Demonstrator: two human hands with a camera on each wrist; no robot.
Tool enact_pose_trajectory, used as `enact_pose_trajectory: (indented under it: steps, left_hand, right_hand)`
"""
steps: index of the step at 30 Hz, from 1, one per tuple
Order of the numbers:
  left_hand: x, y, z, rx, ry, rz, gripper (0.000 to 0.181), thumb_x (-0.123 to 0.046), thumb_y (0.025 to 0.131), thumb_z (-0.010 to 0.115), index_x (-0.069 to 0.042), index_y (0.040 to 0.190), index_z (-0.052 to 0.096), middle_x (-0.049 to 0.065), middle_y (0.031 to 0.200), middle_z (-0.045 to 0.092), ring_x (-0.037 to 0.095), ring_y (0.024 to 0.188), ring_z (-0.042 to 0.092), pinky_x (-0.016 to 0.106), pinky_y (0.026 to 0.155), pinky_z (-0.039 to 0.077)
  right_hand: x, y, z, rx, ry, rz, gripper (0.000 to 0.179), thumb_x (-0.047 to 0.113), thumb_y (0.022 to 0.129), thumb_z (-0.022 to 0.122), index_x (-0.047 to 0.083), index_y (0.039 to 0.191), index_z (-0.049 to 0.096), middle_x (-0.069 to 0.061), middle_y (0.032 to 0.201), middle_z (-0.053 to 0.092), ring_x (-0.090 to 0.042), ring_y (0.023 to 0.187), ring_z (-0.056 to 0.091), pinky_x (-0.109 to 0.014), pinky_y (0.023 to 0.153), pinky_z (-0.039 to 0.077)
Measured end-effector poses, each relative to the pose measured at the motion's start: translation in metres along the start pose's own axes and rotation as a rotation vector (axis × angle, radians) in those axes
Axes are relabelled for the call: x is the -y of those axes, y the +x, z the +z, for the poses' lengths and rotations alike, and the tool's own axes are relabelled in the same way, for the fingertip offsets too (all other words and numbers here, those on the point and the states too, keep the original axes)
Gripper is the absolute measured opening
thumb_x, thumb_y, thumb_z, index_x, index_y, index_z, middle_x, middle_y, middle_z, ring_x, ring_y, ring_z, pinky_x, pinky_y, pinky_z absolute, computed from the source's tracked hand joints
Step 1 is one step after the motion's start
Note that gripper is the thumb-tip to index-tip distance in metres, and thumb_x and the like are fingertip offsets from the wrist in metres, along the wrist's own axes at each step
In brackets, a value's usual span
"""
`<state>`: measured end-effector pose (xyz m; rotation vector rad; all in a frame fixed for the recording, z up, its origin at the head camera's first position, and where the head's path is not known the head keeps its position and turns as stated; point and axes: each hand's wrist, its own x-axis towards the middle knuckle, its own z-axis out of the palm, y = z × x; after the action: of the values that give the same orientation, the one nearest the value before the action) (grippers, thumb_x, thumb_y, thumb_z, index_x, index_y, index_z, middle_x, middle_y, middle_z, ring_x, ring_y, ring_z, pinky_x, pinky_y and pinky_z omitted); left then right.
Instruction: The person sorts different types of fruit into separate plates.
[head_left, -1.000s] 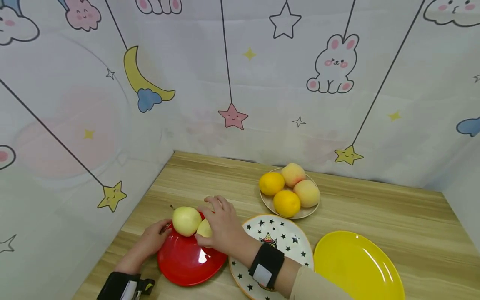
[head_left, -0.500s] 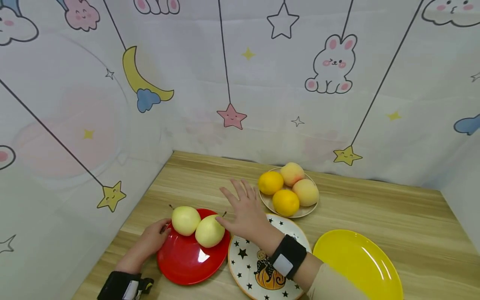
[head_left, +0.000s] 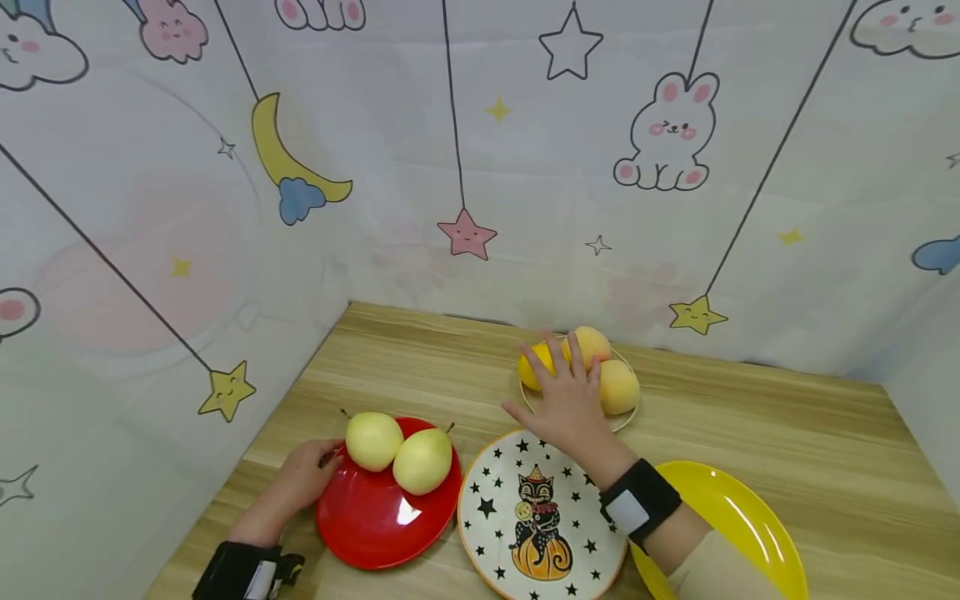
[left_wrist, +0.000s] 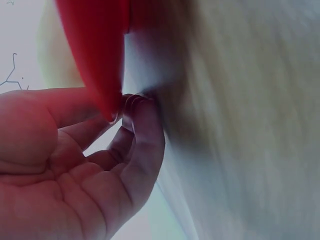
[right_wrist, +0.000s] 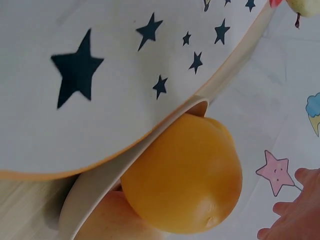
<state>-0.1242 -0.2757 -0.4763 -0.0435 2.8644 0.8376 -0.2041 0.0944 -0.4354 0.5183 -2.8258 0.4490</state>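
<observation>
My left hand (head_left: 303, 477) pinches the left rim of a red plate (head_left: 367, 533). In the left wrist view its thumb lies on one side of the rim, curled fingers on the other. On that plate sit two pale yellow-green pears (head_left: 372, 442). With fingers spread, my right hand (head_left: 573, 412) is over a small dish (head_left: 628, 421) of fruit. The dish bears fuzzy peaches (head_left: 619, 387) and yellow-orange citrus fruits (head_left: 531, 367). One citrus fruit (right_wrist: 182, 175) shows large in the right wrist view, apart from the fingers (right_wrist: 300, 215); the hand hides it in the head view.
A white plate (head_left: 487, 546) with stars and a cat on a pumpkin stands between the red plate and a yellow plate (head_left: 765, 542), which my right forearm partly covers. Behind the wooden table (head_left: 420, 350) hangs a printed cloth (head_left: 360, 267).
My right hand has let go of the right-hand pear on the red plate and moved right and back to the fruit dish. The left hand stays on the red rim.
</observation>
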Motion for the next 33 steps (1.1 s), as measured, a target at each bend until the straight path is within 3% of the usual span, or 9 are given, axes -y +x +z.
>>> enact_pose_trajectory:
  steps: [6,11,15,20,24,33]
  left_hand:
    - [-0.002,-0.003,-0.003,-0.034,0.000,-0.001,0.036,-0.005,0.092,0.053,0.009,0.125,0.054,0.018,0.098,0.061,0.028,0.086,0.056,0.044,0.078,0.052]
    - [-0.016,-0.008,-0.014,-0.103,-0.047,-0.022,0.049,-0.011,0.097,0.047,0.007,0.140,0.035,0.031,0.126,0.046,0.045,0.113,0.047,0.058,0.093,0.044]
    - [-0.039,-0.011,-0.026,-0.201,-0.076,0.032,0.055,-0.014,0.098,0.046,0.002,0.146,0.025,0.031,0.138,0.034,0.048,0.126,0.034,0.064,0.101,0.034]
    - [-0.085,-0.013,-0.029,-0.305,-0.054,0.169,0.055,-0.011,0.095,0.053,-0.002,0.145,0.032,0.026,0.142,0.035,0.045,0.128,0.035,0.062,0.102,0.033]
    - [-0.118,-0.015,-0.017,-0.277,-0.051,0.259,0.055,-0.013,0.092,0.060,-0.005,0.143,0.039,0.021,0.145,0.035,0.042,0.133,0.030,0.063,0.103,0.033]
    - [-0.170,-0.015,0.028,-0.075,-0.007,0.368,0.058,-0.020,0.091,0.062,-0.011,0.144,0.039,0.017,0.152,0.029,0.041,0.141,0.020,0.060,0.108,0.028]
  right_hand:
    - [-0.016,-0.002,-0.003,-0.025,0.021,0.045,0.084,0.067,0.078,0.059,0.032,0.148,0.029,-0.002,0.160,0.008,-0.037,0.145,0.000,-0.071,0.107,0.005]
    - [-0.028,-0.006,-0.003,-0.053,0.014,0.061,0.084,0.067,0.077,0.060,0.029,0.147,0.033,-0.006,0.159,0.013,-0.039,0.145,0.003,-0.071,0.106,0.007]
    - [-0.034,-0.010,-0.003,-0.049,0.017,0.064,0.086,0.066,0.077,0.060,0.027,0.147,0.032,-0.009,0.158,0.014,-0.040,0.144,0.005,-0.072,0.106,0.006]
    - [-0.038,-0.013,-0.001,-0.026,0.023,0.065,0.086,0.063,0.077,0.063,0.025,0.148,0.032,-0.010,0.158,0.012,-0.040,0.144,0.004,-0.071,0.107,0.003]
    - [-0.039,-0.015,0.001,0.002,0.030,0.073,0.085,0.062,0.078,0.062,0.024,0.148,0.032,-0.009,0.158,0.012,-0.040,0.144,0.003,-0.069,0.108,0.003]
    - [-0.040,-0.013,0.008,0.051,0.038,0.096,0.086,0.062,0.079,0.061,0.022,0.148,0.031,-0.009,0.159,0.011,-0.040,0.144,0.002,-0.070,0.108,0.003]
